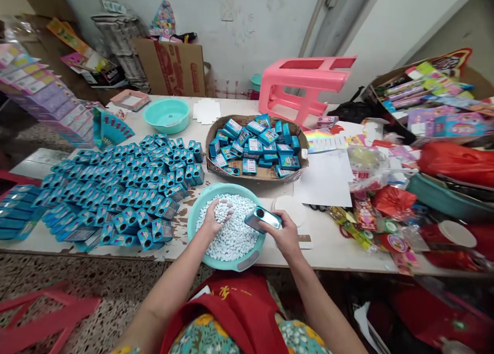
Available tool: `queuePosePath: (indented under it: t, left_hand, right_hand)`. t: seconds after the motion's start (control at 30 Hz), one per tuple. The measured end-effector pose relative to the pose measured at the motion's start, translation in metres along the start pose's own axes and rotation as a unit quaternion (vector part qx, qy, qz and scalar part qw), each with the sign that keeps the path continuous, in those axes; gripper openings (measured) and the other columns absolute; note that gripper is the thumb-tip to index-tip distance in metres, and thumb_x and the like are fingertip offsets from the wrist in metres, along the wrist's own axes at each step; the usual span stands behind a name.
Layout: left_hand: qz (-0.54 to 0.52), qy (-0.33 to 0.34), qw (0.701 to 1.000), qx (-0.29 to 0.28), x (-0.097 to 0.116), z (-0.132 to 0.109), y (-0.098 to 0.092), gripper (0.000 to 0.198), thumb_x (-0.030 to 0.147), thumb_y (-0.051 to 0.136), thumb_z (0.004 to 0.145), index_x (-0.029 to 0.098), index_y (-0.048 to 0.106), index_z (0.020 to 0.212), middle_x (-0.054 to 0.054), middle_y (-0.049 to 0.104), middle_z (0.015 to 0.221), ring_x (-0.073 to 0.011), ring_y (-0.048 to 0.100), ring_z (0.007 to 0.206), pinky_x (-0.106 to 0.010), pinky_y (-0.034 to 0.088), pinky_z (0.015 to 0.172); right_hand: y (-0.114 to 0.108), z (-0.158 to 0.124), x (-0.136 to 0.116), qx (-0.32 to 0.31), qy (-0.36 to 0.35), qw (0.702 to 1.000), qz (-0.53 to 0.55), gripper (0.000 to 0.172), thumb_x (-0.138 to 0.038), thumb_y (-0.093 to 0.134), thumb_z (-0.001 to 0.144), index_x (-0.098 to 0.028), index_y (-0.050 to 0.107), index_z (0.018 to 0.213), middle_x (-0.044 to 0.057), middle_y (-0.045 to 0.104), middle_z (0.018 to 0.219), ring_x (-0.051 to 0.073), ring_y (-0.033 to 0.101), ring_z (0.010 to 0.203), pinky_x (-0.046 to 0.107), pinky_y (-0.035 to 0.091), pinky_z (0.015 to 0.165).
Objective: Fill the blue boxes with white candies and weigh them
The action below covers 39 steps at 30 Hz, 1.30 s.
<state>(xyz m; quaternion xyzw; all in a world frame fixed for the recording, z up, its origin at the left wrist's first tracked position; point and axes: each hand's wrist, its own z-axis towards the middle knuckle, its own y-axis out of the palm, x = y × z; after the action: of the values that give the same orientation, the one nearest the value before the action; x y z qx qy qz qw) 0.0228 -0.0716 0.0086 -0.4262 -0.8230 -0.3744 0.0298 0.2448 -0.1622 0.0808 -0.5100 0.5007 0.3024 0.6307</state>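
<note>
My left hand (211, 221) is cupped around a heap of small white candies (223, 210), over the left side of a mint-green basin (194, 210). More loose white candies (231, 248) fill that basin. Between the fingers and thumb of my right hand (286, 234) is a small blue box (254, 218), tilted above the basin's right side. A dark round opening shows at the box's end that points towards my left hand. The two hands are apart.
Left of the basin stand many small blue boxes (127, 184) with round holes. A cardboard tray (252, 175) of blue boxes lies behind it. An upturned pink stool (304, 78), an empty green basin (166, 112), white sheets (324, 176) and sweet packets (365, 212) surround these.
</note>
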Motion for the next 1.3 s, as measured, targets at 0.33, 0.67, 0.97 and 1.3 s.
queuePosePath:
  t: [0.33, 0.67, 0.97, 1.3]
  left_hand:
    - [0.019, 0.142, 0.988, -0.054, 0.015, -0.054, 0.046, 0.027, 0.044, 0.061, 0.070, 0.017, 0.053, 0.070, 0.000, 0.059, 0.060, -0.0142, 0.060, 0.055, -0.026, 0.048, 0.052]
    - [0.086, 0.269, 0.959, -0.029, 0.009, -0.056, 0.052, 0.028, 0.040, 0.067, 0.067, 0.016, 0.053, 0.072, -0.001, 0.062, 0.072, -0.0142, 0.061, 0.057, -0.026, 0.048, 0.054]
    - [0.088, 0.257, 0.962, 0.010, 0.006, -0.049, 0.061, 0.027, 0.037, 0.069, 0.066, 0.016, 0.056, 0.074, -0.002, 0.065, 0.074, -0.0134, 0.061, 0.054, -0.026, 0.048, 0.053]
    - [0.088, 0.257, 0.962, -0.016, 0.007, -0.049, 0.068, 0.028, 0.037, 0.069, 0.066, 0.016, 0.053, 0.077, -0.002, 0.064, 0.071, -0.0124, 0.059, 0.052, -0.023, 0.046, 0.050]
  right_hand:
    - [0.070, -0.017, -0.016, -0.040, -0.116, 0.975, -0.184, 0.032, -0.042, 0.076, 0.066, -0.023, 0.066, 0.090, 0.004, 0.063, 0.088, 0.025, 0.054, 0.088, 0.037, 0.042, 0.078]
    - [0.081, -0.007, -0.018, -0.101, -0.123, 0.966, -0.203, 0.035, -0.043, 0.078, 0.064, -0.024, 0.067, 0.091, 0.004, 0.063, 0.089, 0.025, 0.053, 0.091, 0.036, 0.040, 0.079]
    - [0.076, -0.008, -0.015, -0.091, -0.104, 0.974, -0.182, 0.035, -0.041, 0.078, 0.064, -0.023, 0.066, 0.090, 0.004, 0.062, 0.088, 0.025, 0.055, 0.091, 0.036, 0.042, 0.080]
    - [0.067, -0.004, -0.021, -0.083, -0.116, 0.975, -0.168, 0.034, -0.042, 0.078, 0.065, -0.024, 0.065, 0.091, 0.003, 0.063, 0.088, 0.025, 0.056, 0.091, 0.036, 0.043, 0.079]
